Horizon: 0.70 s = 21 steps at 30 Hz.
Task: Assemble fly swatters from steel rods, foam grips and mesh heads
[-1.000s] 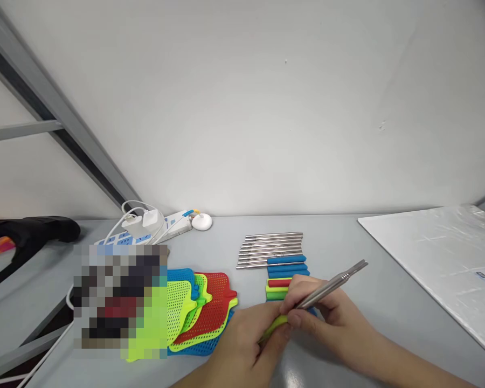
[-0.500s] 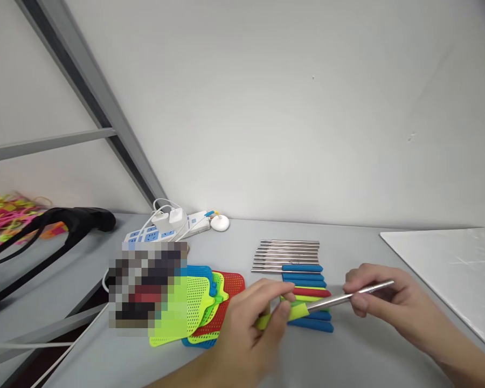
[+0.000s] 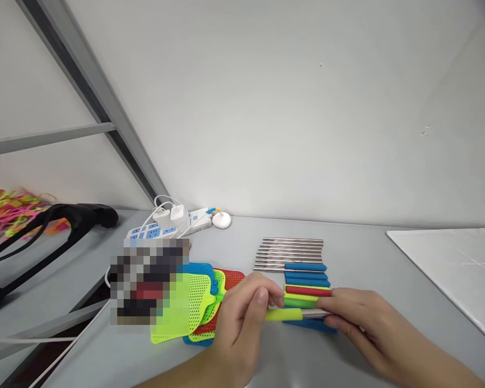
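My left hand [image 3: 242, 323] is closed around the near-left end of a yellow-green handle sleeve [image 3: 285, 314]. A metal rod [image 3: 313, 313] runs out of that sleeve to the right, and the fingers of my right hand [image 3: 364, 323] grip it, hiding its far end. Beneath and behind lie blue handles [image 3: 307, 276], a red handle [image 3: 307, 291] and green ones, laid side by side on the table. Beyond them is a row of thin metal rods [image 3: 291, 251]. Overlapping fly swatter heads [image 3: 200, 302] in yellow-green, blue and red spread left of my left hand.
A white power strip [image 3: 153, 231] with plugs and a round white device [image 3: 221, 220] sit near the wall. Further left are a black frame-like object [image 3: 76, 221] and a colourful tangled pile [image 3: 12, 213]. A white board [image 3: 448, 258] lies at right.
My right hand has moved left along the rod, closer to the sleeve, covering the rod's free end. The rod and sleeve now lie more level. My left hand has shifted slightly left.
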{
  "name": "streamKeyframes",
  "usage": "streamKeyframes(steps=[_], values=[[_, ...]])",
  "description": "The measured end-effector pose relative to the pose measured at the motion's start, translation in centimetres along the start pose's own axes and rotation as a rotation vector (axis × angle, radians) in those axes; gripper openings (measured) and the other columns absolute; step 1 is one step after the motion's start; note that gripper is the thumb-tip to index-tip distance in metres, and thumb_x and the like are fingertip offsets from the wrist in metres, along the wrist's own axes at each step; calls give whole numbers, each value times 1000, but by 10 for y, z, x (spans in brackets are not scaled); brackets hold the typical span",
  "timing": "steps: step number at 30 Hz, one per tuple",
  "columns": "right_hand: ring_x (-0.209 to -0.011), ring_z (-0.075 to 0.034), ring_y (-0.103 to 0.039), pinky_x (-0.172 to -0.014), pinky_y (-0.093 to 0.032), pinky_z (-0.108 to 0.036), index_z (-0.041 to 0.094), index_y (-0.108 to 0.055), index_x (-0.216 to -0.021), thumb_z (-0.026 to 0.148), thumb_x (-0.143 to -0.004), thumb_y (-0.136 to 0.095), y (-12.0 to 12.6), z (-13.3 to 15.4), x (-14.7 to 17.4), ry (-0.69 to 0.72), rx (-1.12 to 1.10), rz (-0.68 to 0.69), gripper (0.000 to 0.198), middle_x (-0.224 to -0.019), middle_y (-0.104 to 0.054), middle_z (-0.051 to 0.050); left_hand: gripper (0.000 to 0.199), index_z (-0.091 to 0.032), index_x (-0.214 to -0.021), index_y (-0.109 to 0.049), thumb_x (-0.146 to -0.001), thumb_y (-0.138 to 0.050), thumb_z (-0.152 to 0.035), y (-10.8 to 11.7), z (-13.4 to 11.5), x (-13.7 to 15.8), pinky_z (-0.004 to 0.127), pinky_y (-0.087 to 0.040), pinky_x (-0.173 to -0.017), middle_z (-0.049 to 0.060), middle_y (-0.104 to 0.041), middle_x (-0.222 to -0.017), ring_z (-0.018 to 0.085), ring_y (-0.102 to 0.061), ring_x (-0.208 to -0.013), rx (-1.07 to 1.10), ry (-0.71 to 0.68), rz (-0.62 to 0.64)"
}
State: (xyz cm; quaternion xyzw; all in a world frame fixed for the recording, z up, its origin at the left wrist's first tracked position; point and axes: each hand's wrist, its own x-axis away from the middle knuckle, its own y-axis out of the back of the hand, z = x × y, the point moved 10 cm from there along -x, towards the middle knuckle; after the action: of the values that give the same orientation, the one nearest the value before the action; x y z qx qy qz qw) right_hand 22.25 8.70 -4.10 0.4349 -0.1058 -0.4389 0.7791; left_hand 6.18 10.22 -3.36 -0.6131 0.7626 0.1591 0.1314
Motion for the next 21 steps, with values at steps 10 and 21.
streamKeyframes(steps=[10, 21], values=[[-67, -16, -59, -60, -44, -27, 22, -59, -97, 20, -99, -39, -24, 14, -4, 10, 56, 88, 20, -79, -65, -3, 31, -18, -77, -60, -99, -39, -24, -13, -4, 11, 29, -38, -64, 2, -58, -69, 14, -51, -65, -93, -97, 47], [-68, -15, -59, -60, -43, -25, 27, -62, -112, 20, -96, -50, 4, 11, 2, 93, 219, -63, 22, -81, -64, -2, 17, -19, -105, -60, -92, -49, -18, -33, -9, 2, 28, -46, -72, 7, -62, -97, 17, -59, -85, -321, -139, 255]])
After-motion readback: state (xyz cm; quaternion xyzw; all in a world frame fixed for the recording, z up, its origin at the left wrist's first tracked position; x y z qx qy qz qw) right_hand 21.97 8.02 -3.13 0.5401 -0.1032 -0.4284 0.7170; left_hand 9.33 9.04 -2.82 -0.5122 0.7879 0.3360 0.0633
